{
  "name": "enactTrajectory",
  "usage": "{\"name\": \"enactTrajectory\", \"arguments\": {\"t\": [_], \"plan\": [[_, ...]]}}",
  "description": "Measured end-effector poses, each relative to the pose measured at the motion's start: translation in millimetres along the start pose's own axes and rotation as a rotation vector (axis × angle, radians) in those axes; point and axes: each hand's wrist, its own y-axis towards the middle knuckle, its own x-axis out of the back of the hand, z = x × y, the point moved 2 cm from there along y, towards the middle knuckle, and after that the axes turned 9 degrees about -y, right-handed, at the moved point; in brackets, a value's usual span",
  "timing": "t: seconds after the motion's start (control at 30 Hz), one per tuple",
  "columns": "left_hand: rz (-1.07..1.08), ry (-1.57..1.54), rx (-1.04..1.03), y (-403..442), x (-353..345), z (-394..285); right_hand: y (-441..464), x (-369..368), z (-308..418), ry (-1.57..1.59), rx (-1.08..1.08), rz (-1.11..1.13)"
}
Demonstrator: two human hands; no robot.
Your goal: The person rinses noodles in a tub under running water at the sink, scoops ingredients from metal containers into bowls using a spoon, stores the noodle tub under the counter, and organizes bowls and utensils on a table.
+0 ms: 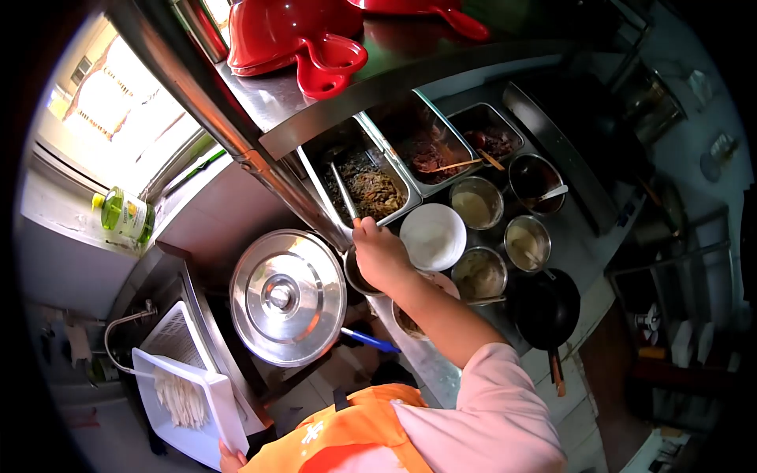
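The right hand (pixel 381 256), reaching forward from a pale pink sleeve (pixel 505 402), is closed in a fist around the end of a long-handled metal spoon (pixel 344 191). The spoon's handle slants away from the fist into a deep rectangular stainless-steel pan (pixel 409 199), where its head lies among dark, finely cut food (pixel 374 191), mixed brown, green and blackish, paler toward the near end. The exact shape of the head is hard to make out in the shade.

The left hand (pixel 231 459) shows only in part at the lower edge, beside the bright orange apron (pixel 347 433). Its fingers touch the near corner of a white rectangular plastic tub (pixel 229 414); how tightly they are closed cannot be told, since the rest of the hand is hidden. The tub sits tilted by the sink, near a white slatted plastic basket (pixel 177 339), and holds a bundle of long whitish strips (pixel 180 398) lying side by side against its bottom.

Between the two hands is a large round silvery lid (pixel 289 298) with a central knob. Just beside the right hand stands a round white bowl (pixel 433 236); next to the spoon's pan is a second rectangular steel pan (pixel 440 186) with reddish-brown food.
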Motion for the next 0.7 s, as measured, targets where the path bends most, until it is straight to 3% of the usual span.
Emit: {"name": "enactTrajectory", "arguments": {"t": [0.13, 0.3, 0.4, 0.7], "plan": [[0.006, -0.003, 0.005, 0.9, 0.6, -1.7, 15.1, 18.1, -8.0, -0.058, -0.022, 0.072], [0.01, -0.007, -0.004, -2.1, 0.7, -2.2, 34.1, 25.6, -10.1, -0.181, 0.009, -0.103], [0.01, -0.011, -0.013, -2.6, 1.6, -4.4, 37.1, 17.4, -11.4, -0.233, 0.005, -0.097], [0.027, 0.016, -0.033, -9.1, 8.4, -1.5, 4.0, 61.4, -33.6, -0.079, -0.112, 0.179]]}}
